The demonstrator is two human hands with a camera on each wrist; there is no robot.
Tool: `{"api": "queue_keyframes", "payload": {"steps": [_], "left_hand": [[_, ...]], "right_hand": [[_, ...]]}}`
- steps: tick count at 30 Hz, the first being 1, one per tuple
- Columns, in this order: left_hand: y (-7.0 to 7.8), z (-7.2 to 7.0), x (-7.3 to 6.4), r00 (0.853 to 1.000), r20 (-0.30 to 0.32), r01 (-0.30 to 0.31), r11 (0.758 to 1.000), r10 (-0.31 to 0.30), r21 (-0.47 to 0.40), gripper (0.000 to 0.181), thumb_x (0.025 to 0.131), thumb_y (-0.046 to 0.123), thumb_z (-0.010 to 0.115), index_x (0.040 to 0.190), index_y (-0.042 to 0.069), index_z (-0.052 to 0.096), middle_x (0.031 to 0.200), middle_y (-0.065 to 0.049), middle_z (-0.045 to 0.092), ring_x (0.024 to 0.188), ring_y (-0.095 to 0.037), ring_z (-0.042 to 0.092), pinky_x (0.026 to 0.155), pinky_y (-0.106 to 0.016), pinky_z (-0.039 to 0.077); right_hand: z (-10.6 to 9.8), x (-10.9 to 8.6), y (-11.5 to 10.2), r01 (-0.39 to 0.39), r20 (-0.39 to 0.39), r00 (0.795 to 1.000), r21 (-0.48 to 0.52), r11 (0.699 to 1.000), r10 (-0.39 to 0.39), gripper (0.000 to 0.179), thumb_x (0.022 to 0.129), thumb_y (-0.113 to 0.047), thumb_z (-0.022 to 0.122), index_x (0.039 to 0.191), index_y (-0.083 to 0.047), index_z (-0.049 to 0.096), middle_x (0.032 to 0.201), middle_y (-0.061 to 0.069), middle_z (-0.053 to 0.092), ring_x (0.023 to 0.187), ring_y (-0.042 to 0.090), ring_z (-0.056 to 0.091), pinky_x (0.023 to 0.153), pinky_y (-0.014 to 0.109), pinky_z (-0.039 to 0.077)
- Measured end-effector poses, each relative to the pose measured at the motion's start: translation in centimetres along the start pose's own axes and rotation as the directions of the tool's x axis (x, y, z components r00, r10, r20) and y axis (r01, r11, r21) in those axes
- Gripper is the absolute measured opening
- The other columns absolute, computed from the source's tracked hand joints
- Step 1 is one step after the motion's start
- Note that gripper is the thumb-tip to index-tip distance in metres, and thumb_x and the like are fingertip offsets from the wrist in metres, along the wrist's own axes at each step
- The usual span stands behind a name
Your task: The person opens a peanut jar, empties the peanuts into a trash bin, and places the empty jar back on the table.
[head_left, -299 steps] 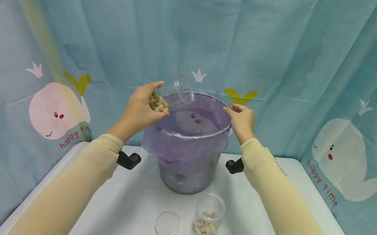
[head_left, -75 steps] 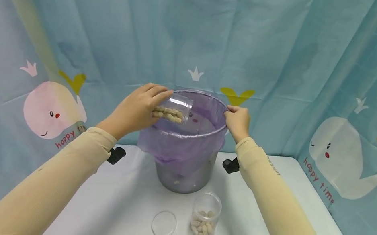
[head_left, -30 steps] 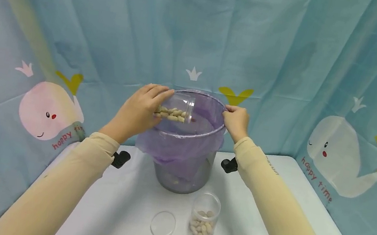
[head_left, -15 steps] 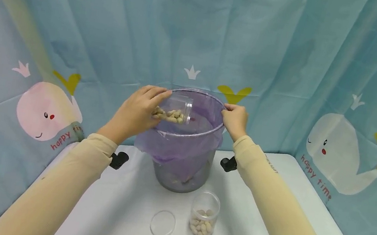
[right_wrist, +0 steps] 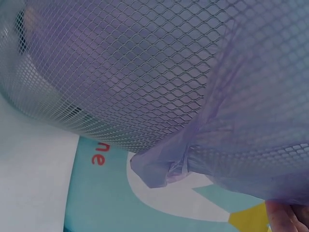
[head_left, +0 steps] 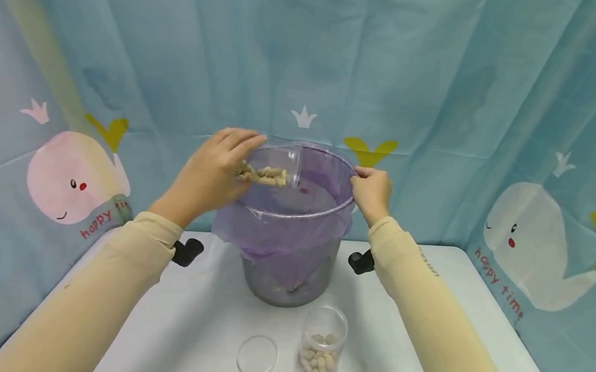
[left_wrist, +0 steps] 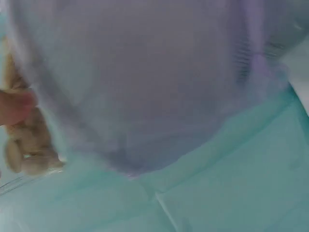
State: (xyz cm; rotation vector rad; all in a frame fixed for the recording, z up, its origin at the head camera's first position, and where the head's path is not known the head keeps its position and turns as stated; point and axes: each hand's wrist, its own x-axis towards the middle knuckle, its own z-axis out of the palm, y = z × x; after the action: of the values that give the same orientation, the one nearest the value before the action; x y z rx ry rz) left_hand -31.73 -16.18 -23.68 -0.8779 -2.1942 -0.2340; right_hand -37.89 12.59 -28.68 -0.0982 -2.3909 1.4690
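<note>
My left hand (head_left: 214, 167) grips a clear plastic jar (head_left: 278, 160) lying on its side, its mouth facing right over the bin opening. Peanuts (head_left: 267, 175) lie along the jar's lower side; in the left wrist view, peanuts (left_wrist: 31, 140) show beside a fingertip. Below stands a wire-mesh trash bin (head_left: 282, 290) lined with a purple plastic bag (head_left: 291, 233) folded over its rim. On the rim's right side my right hand (head_left: 372, 191) pinches the bag edge; its fingers (right_wrist: 285, 215) appear at the bag's edge in the right wrist view.
A second clear jar (head_left: 326, 325), lidless and partly filled with peanuts, stands upright on the white table (head_left: 194, 338) before the bin. Left of it lies a round clear lid (head_left: 257, 357). A blue curtain (head_left: 317, 54) with cartoon whales closes off the back and sides.
Ten seconds ago the left hand held the jar mouth-up at a slant from below; now it lies sideways. Since half a second ago it rose slightly and shifted left. The right hand stays at the rim.
</note>
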Motion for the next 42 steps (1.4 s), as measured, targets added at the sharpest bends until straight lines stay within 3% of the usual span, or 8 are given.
{"api": "queue_keyframes", "payload": {"steps": [4,9,16,20,23,30,37,42], "left_hand": [[-0.1,-0.2,0.1,1.0,-0.021,0.001,1.0,-0.001,0.001,0.075,0.073,-0.003,0.081,0.142,0.001,0.051,0.139,-0.02,0.056,0.131,-0.041,0.048,0.115,-0.049,0.04],[0.1,0.1,0.0,0.998,0.06,-0.031,0.999,0.03,0.012,0.073,0.073,-0.002,0.08,0.141,0.001,0.052,0.136,-0.021,0.058,0.129,-0.04,0.05,0.114,-0.05,0.042],[0.0,-0.6,0.6,0.999,-0.05,-0.011,1.0,0.011,-0.004,0.074,0.073,-0.004,0.08,0.141,0.0,0.051,0.139,-0.021,0.056,0.131,-0.041,0.048,0.115,-0.05,0.039],[0.6,0.2,0.7,0.997,0.041,-0.061,0.998,0.061,-0.007,0.07,0.075,-0.002,0.079,0.14,0.001,0.052,0.137,-0.02,0.057,0.13,-0.039,0.05,0.115,-0.048,0.04],[0.8,0.9,0.3,0.994,0.092,-0.056,0.998,0.057,-0.015,0.068,0.076,0.0,0.079,0.14,0.001,0.053,0.138,-0.02,0.057,0.13,-0.038,0.05,0.115,-0.047,0.041],[0.8,0.4,0.1,0.999,0.035,-0.021,1.0,0.021,-0.001,0.073,0.072,-0.006,0.078,0.14,0.001,0.052,0.137,-0.02,0.057,0.13,-0.039,0.05,0.114,-0.048,0.041],[0.6,0.6,-0.2,0.988,0.144,-0.054,0.998,0.05,0.024,0.067,0.076,0.0,0.079,0.138,0.001,0.054,0.137,-0.021,0.058,0.129,-0.039,0.051,0.114,-0.049,0.042],[0.2,-0.3,-0.1,0.999,0.036,-0.025,1.0,0.024,0.015,0.07,0.073,-0.005,0.078,0.138,-0.001,0.054,0.136,-0.022,0.058,0.128,-0.041,0.051,0.112,-0.051,0.043]], "right_hand": [[0.0,0.1,0.0,0.001,-0.005,1.0,-0.005,1.0,-0.001,0.035,0.095,-0.009,0.056,0.129,-0.005,0.066,0.122,0.016,0.071,0.047,0.005,0.044,0.049,0.016,0.04],[0.0,0.0,0.0,0.004,-0.012,1.0,-0.004,1.0,-0.005,0.035,0.095,-0.009,0.057,0.128,-0.005,0.067,0.122,0.015,0.071,0.048,0.005,0.044,0.05,0.016,0.041],[0.2,0.1,-0.1,-0.003,0.002,1.0,0.011,1.0,0.003,0.036,0.094,-0.008,0.056,0.128,-0.004,0.066,0.122,0.016,0.071,0.045,0.006,0.041,0.047,0.016,0.039],[0.1,0.1,-0.1,-0.004,-0.001,1.0,0.014,1.0,0.004,0.036,0.095,-0.007,0.055,0.129,-0.004,0.066,0.121,0.017,0.071,0.045,0.004,0.042,0.047,0.015,0.039],[0.2,0.0,-0.1,-0.001,-0.007,1.0,0.006,1.0,0.001,0.036,0.094,-0.008,0.055,0.128,-0.004,0.066,0.121,0.016,0.071,0.046,0.004,0.042,0.047,0.015,0.038],[0.4,-0.1,0.1,-0.009,0.011,1.0,0.022,1.0,0.009,0.036,0.095,-0.008,0.054,0.129,-0.004,0.066,0.12,0.016,0.071,0.044,0.005,0.041,0.046,0.015,0.039],[0.4,-0.1,0.0,-0.007,-0.005,1.0,0.025,1.0,0.007,0.035,0.095,-0.008,0.056,0.128,-0.004,0.066,0.119,0.016,0.072,0.045,0.005,0.043,0.047,0.015,0.04],[0.6,-0.1,-0.1,-0.001,-0.002,1.0,0.016,1.0,0.001,0.035,0.095,-0.008,0.055,0.128,-0.004,0.067,0.121,0.016,0.071,0.049,0.004,0.046,0.05,0.015,0.042]]}}
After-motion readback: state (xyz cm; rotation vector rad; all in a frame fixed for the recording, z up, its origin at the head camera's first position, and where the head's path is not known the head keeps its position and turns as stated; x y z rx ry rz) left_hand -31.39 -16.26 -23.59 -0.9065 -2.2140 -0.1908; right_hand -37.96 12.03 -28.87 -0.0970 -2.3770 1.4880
